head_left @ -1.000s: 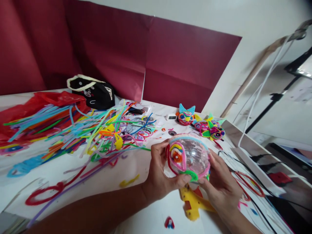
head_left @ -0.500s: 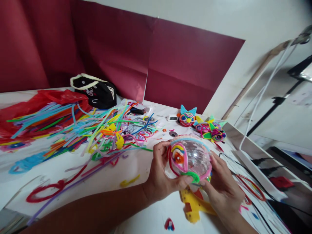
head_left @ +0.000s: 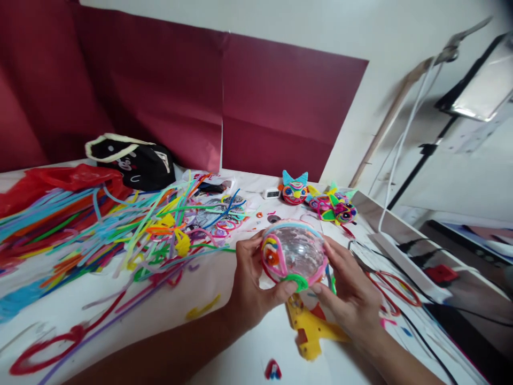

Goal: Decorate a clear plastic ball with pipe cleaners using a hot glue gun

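Between my two hands is a clear round ball (head_left: 300,251) trimmed with pipe cleaners: a pink loop around an orange centre on its left, a light blue strip on top, a green piece at the bottom. My left hand (head_left: 256,280) wraps the ball's left side, thumb at the green piece. On the right side my right hand (head_left: 348,286) grips it with fingers and thumb. Under the hands a yellow glue gun (head_left: 315,329) lies on the white table, partly hidden. A small red, white and blue piece (head_left: 273,369) sits near the front edge of the view.
Loose pipe cleaners (head_left: 160,230) spread across the left, some in a red bag (head_left: 76,179). A black pouch (head_left: 136,166) stands behind. Decorated figures (head_left: 294,188) and a small white display (head_left: 271,193) sit at the back. Orange-handled scissors (head_left: 401,289) and a power strip (head_left: 409,267) are at right.
The camera view has turned slightly right, so the scene sits further left. Both hands still hold the ball, which has turned slightly, its pink loop nearer the left edge.
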Tool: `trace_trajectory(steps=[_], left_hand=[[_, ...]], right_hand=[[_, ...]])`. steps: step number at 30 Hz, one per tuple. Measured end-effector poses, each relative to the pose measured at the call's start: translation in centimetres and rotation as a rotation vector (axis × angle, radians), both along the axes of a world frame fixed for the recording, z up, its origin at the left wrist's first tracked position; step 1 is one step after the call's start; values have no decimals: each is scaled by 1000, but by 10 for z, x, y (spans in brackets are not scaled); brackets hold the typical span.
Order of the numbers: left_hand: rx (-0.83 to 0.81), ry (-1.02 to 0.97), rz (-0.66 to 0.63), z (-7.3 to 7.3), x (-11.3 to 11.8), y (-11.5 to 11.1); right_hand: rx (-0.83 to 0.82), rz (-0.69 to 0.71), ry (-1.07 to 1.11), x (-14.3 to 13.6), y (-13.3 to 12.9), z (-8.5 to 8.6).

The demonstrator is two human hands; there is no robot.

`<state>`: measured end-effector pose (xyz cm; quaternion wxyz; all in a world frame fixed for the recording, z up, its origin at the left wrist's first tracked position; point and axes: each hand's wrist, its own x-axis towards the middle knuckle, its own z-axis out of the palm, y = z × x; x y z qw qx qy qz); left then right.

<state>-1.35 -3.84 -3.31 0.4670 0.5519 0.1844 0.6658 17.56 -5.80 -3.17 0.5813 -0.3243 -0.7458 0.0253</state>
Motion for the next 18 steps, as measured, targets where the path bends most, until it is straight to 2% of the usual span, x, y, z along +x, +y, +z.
trace_trajectory(steps=[12, 18], left_hand=[[-133, 78, 75, -5, 0, 11], [-181, 99, 59, -7, 1, 13]], right_hand=[[11, -29, -76, 2, 4, 8], [-36, -11, -71, 2, 6, 10]])
